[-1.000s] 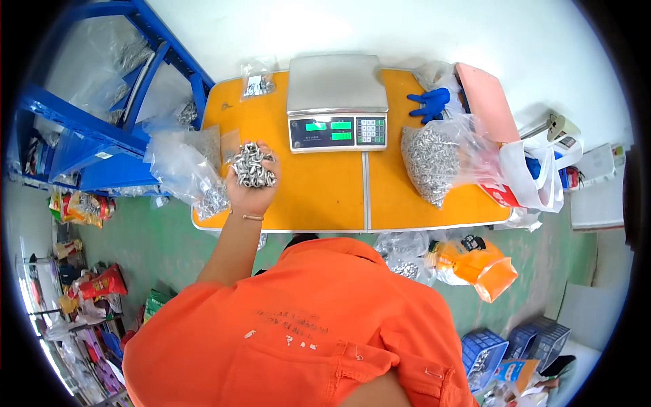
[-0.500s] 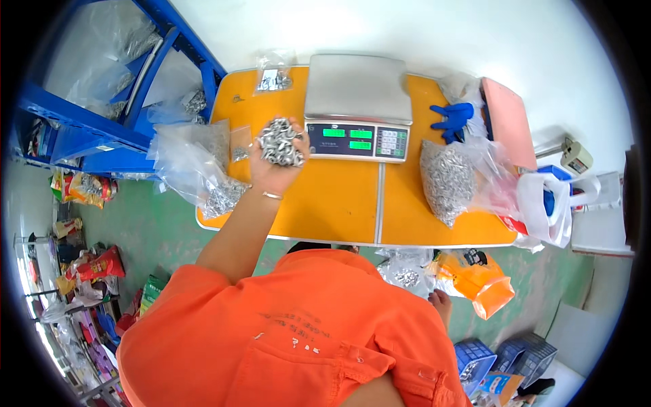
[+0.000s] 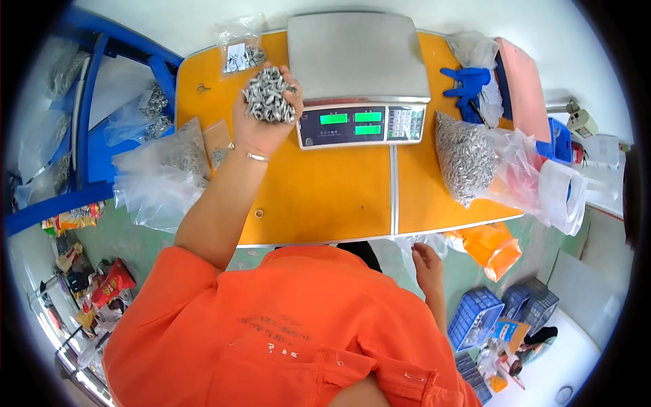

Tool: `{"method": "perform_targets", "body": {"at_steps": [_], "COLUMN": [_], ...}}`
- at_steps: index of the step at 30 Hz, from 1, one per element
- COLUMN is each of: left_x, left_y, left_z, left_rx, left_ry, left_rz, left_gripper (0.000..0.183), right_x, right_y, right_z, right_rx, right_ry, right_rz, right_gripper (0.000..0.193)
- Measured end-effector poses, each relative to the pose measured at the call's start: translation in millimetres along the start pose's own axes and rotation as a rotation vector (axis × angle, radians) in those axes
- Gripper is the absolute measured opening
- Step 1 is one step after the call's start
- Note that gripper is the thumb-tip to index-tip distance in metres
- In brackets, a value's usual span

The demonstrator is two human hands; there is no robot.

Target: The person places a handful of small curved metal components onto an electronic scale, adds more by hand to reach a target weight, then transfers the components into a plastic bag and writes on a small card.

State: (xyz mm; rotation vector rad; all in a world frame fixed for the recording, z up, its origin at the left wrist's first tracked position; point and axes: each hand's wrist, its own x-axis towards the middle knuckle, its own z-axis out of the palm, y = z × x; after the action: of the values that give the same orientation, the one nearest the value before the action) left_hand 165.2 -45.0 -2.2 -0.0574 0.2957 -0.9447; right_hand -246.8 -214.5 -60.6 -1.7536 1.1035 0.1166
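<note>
My left hand point(image 3: 270, 112), palm up and fingers curled, holds a heaped handful of small silver metal pieces point(image 3: 271, 93). It hangs over the table just left of a digital scale point(image 3: 359, 64) with a bare steel plate and lit green displays. My right hand point(image 3: 427, 266) is low beyond the table's front edge, beside a clear plastic bag point(image 3: 420, 242); its fingers are partly stretched and nothing shows in them. Left of my left forearm lie a clear bag point(image 3: 163, 173) and a small bag point(image 3: 218, 150) with a few metal pieces.
A full bag of metal pieces point(image 3: 466, 159) lies right of the scale, near a blue glove point(image 3: 466, 88). Another small bag point(image 3: 242, 54) sits at the back left. A blue rack point(image 3: 95, 115) borders the table's left side. Blue crates point(image 3: 477, 315) stand on the floor at right.
The view has shifted closer over the table. My left hand still holds its handful by the scale. My right hand has come up and more of it shows beside my body.
</note>
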Motion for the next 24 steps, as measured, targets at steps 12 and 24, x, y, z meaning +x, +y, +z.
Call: {"method": "perform_targets", "body": {"at_steps": [12, 24], "left_x": [56.1, 126.7], "left_y": [16.5, 24.6], "left_z": [6.5, -13.3], "left_rx": [0.087, 0.382], "left_ry": [-0.031, 0.134], "left_rz": [0.004, 0.099], "left_gripper": [0.022, 0.024], "right_x": [26.5, 51.2], "right_y": [-36.7, -45.9], "right_z": [3.5, -0.2], "right_rx": [-0.044, -0.12], "right_ry": [0.017, -0.017], "right_rz": [-0.083, -0.086], "right_gripper": [0.022, 0.021]}}
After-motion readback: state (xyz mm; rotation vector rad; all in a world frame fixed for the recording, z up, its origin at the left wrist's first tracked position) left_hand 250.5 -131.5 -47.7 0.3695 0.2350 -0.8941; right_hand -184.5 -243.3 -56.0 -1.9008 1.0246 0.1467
